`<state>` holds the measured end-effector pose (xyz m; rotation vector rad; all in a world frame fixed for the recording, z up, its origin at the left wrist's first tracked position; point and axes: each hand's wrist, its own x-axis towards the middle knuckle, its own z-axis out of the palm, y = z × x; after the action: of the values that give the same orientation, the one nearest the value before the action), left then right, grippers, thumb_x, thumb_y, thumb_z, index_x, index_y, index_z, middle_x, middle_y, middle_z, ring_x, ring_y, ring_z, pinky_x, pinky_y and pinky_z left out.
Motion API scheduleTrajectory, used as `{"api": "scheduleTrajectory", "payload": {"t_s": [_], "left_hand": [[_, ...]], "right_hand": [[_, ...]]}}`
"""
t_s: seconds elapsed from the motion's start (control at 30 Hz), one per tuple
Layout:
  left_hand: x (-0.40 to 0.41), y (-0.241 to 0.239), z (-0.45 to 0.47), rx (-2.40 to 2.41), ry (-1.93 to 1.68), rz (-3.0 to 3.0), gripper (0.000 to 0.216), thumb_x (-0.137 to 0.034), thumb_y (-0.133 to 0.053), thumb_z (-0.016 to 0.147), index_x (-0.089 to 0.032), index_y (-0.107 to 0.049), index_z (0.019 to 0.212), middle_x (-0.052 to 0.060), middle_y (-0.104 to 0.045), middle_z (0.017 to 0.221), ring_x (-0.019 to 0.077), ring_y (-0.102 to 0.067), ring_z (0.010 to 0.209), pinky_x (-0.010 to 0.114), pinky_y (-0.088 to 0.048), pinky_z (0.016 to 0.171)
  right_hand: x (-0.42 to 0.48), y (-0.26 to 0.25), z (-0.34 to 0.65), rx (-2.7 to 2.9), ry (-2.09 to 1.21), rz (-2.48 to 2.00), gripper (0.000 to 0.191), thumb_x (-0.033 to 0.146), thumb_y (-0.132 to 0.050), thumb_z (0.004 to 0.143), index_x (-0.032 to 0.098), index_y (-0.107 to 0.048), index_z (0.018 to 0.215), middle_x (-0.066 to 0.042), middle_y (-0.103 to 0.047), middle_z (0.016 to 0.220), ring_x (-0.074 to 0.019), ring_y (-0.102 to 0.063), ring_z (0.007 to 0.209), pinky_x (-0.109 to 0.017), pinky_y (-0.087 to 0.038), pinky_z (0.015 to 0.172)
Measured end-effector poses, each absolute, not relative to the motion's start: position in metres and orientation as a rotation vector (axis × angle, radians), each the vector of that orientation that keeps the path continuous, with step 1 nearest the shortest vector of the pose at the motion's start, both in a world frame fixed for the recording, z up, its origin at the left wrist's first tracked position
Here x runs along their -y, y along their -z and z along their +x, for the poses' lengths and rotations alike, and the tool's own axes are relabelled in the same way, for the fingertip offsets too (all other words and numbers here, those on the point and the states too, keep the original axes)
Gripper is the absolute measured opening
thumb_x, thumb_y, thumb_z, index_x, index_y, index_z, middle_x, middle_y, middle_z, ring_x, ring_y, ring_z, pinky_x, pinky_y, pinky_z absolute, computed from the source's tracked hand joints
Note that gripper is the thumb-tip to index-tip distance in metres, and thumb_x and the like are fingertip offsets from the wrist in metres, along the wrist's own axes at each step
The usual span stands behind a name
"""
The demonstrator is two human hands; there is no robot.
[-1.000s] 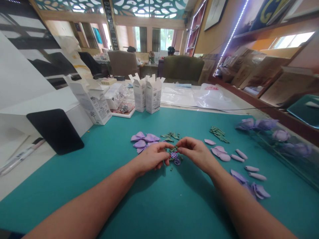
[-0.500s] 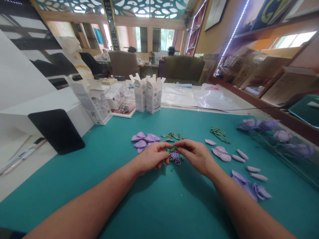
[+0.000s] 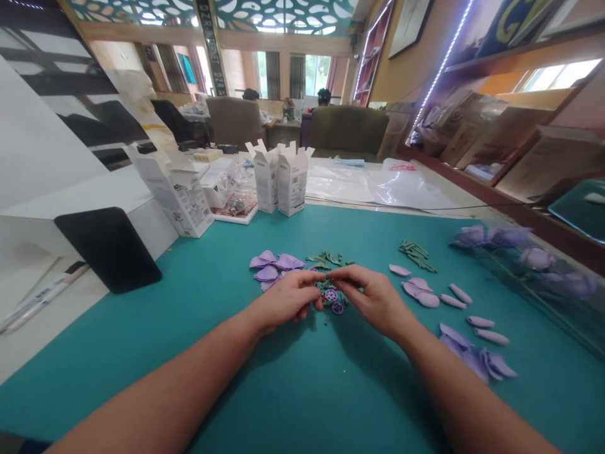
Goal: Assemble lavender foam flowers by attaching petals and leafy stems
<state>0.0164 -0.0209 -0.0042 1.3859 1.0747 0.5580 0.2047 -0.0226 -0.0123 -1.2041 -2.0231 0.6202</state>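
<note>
The left hand (image 3: 286, 299) and right hand (image 3: 373, 297) curl inward, fingertips meeting over small green and purple flower parts (image 3: 331, 295) on a teal mat (image 3: 142, 353); any grasp is too small to tell.

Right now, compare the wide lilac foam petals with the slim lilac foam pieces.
The wide lilac foam petals are broad and rounded; the slim lilac foam pieces are narrow and tapered. The wide petals overlap in a heap; the slim pieces lie separately. Both are lilac and lie on the teal mat.

The hands (image 3: 373, 299) have dipped slightly toward the small purple discs (image 3: 336, 308), it seems.
</note>
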Motion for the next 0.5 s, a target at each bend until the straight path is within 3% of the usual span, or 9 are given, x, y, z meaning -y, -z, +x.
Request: {"api": "scheduleTrajectory", "payload": {"t_s": [0.5], "left_hand": [[0.0210, 0.0006, 0.0171, -1.072, -0.576, 1.420, 0.040, -0.019, -0.047, 0.074, -0.016, -0.061, 0.111, -0.002, -0.059, 0.070, 0.0054, -0.042, 0.045, 0.019, -0.031, 0.043]], "right_hand": [[0.0262, 0.0112, 0.2006, 2.079, -0.581, -1.143, 0.027, 0.020, -0.043, 0.090, 0.024, -0.067, 0.102, -0.005, -0.067, 0.091, -0.0162, -0.063, 0.084, -0.029, -0.047, 0.076]]}}
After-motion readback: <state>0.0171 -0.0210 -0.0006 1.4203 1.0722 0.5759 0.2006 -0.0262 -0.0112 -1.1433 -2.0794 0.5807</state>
